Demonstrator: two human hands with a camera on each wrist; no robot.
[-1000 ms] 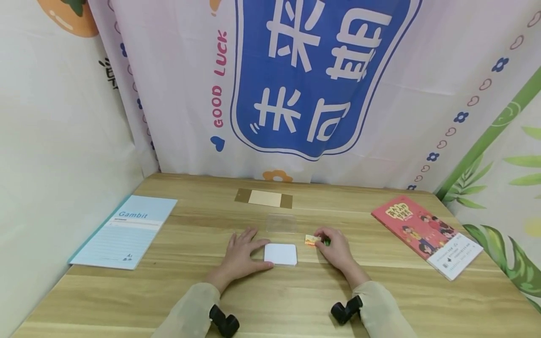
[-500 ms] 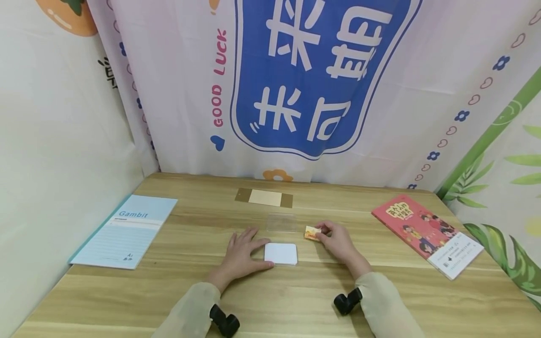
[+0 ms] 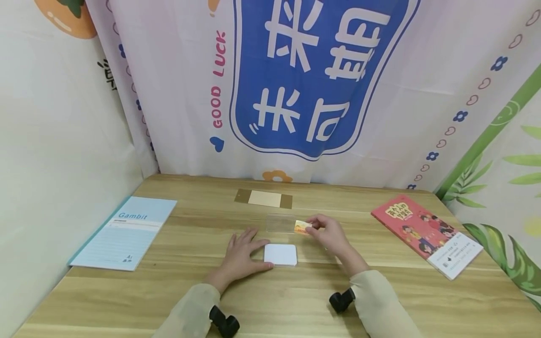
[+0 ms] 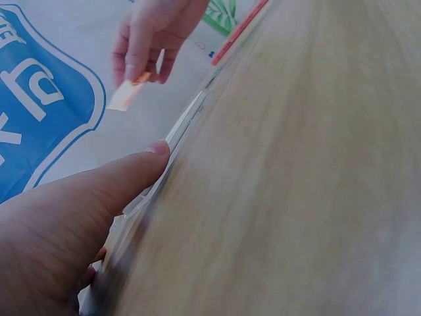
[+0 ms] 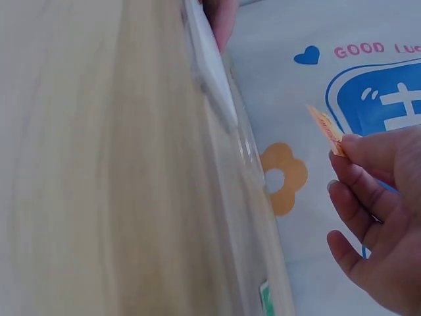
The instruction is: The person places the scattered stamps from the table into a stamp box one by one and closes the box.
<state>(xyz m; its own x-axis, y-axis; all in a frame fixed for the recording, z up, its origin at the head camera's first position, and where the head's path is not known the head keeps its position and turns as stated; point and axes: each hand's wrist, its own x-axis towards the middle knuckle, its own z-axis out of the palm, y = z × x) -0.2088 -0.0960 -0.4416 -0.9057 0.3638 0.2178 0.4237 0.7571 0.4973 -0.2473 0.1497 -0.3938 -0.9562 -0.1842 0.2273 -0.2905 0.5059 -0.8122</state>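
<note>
My left hand (image 3: 243, 253) rests on the table, fingers spread, its thumb and index finger at the left side of a white rounded-corner block (image 3: 281, 254) that looks like a stack of blank cards. In the left wrist view the thumb touches the edge of this white block (image 4: 186, 118). Raised above the table, my right hand (image 3: 331, 233) pinches a small yellow-orange paper card (image 3: 302, 227) between thumb and fingertips. That card (image 5: 327, 131) stands tilted in the right wrist view. Just left of it, behind the white block, lies a clear plastic tray or lid (image 3: 276, 223).
Toward the back lies a brown-and-cream strip (image 3: 264, 198). A light blue notebook (image 3: 124, 232) is at the left, a red booklet (image 3: 424, 232) at the right. A small green item (image 5: 266, 297) shows on the table in the right wrist view. Printed cloth (image 3: 186, 94) hangs behind.
My right hand has lifted the small card from the table and carried it left and away from me, close to the clear plastic piece. The left hand has stayed in place.
</note>
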